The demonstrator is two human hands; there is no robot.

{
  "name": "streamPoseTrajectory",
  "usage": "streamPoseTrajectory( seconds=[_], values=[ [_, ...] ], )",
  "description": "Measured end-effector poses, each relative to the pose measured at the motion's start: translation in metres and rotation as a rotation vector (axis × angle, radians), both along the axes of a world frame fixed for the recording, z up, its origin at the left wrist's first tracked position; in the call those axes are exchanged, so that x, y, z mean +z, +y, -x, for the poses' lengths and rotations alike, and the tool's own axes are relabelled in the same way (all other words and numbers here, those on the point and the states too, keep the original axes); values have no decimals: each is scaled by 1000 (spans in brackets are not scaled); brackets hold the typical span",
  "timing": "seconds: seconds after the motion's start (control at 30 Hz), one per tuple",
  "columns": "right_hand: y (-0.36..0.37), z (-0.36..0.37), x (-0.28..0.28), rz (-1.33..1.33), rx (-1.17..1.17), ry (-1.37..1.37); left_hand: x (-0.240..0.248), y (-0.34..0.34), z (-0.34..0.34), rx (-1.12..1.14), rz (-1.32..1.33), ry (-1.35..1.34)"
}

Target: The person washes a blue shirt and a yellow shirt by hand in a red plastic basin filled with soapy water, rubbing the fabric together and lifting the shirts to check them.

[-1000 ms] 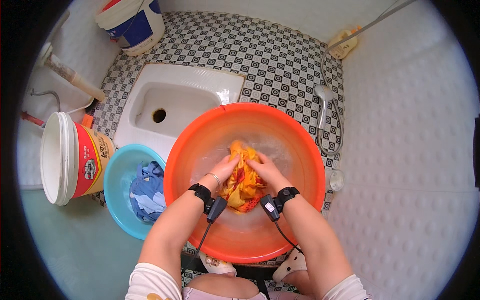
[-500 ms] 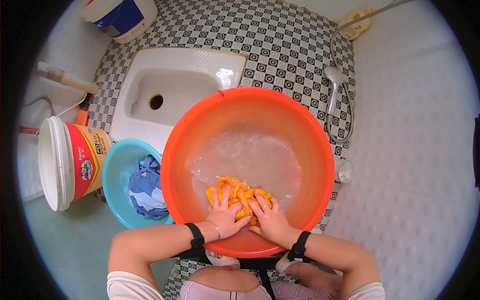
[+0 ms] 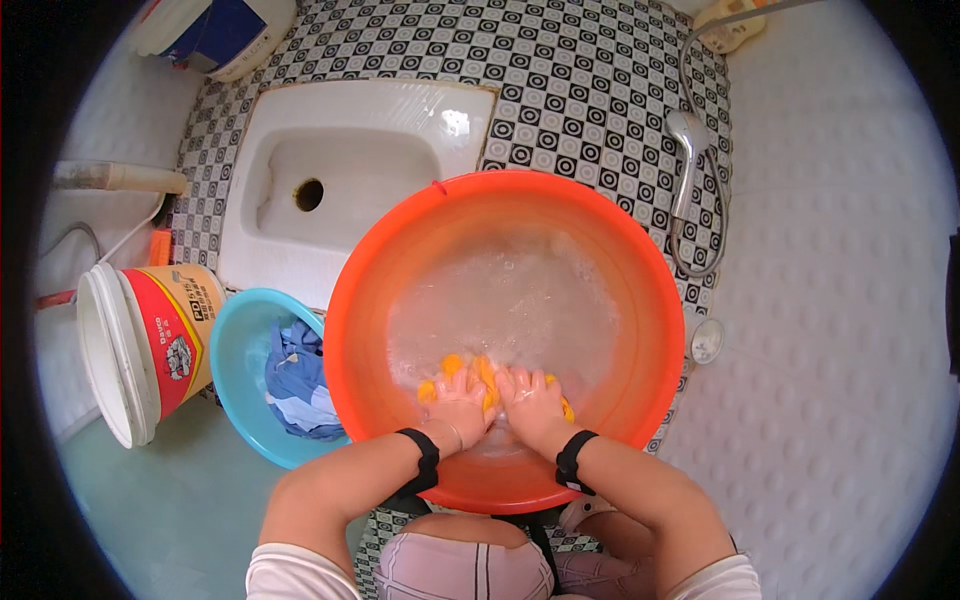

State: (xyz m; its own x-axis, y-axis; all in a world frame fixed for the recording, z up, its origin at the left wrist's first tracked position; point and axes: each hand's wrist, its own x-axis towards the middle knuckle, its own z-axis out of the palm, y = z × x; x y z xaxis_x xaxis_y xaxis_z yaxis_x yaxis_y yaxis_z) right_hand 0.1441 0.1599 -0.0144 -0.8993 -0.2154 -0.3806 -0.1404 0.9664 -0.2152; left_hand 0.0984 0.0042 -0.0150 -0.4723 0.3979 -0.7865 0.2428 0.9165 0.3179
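Note:
A large orange basin (image 3: 362, 285) holds cloudy, sudsy water (image 3: 500, 285). Near its front side, a wet yellow-orange cloth (image 3: 452, 365) lies bunched and partly under the water. My left hand (image 3: 460, 408) presses down on the cloth's left part, its fingers curled into the folds. Close beside it, my right hand (image 3: 531, 402) grips the right part, with yellow folds showing past the fingertips. Both hands are wet and nearly touch at the thumbs. The cloth under the palms is hidden.
Left of the orange basin stands a light-blue basin (image 3: 232, 372) with blue garments (image 3: 298, 372) inside. Beyond are a tilted bucket (image 3: 165, 335), a squat toilet (image 3: 240, 225) and another bucket (image 3: 225, 38). A shower head (image 3: 686, 150) with its hose and a small round container (image 3: 706, 341) lie right.
Both hands have pushed the cloth lower, so less yellow shows above the water. The fingers, spread over it before, are now more bent. The whole view has shifted slightly.

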Motion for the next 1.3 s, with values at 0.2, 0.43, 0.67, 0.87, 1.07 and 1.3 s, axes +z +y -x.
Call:
streamPoseTrajectory(
  seconds=[0.2, 0.43, 0.67, 0.87, 1.07, 1.3],
  values=[
    [22, 44, -4, 237, -17, -380, -2, 6, 38, -60, -152, 114],
    [50, 93, 22, 394, -195, -143, 3, 21, 93, 560, -507, 4],
    [66, 127, 62, 627, -435, -29, 55, 6, 111, 519, -830, 420],
    [67, 114, 29, 558, -843, -72, 44, 9, 99, 746, -731, 185],
    [49, 90, -14, 989, -949, -444, 8, 2, 81, 674, -79, 114],
    [38, 36, 49, 784, -158, -198, 31, -29, 39, 147, -375, 161]
  ],
)
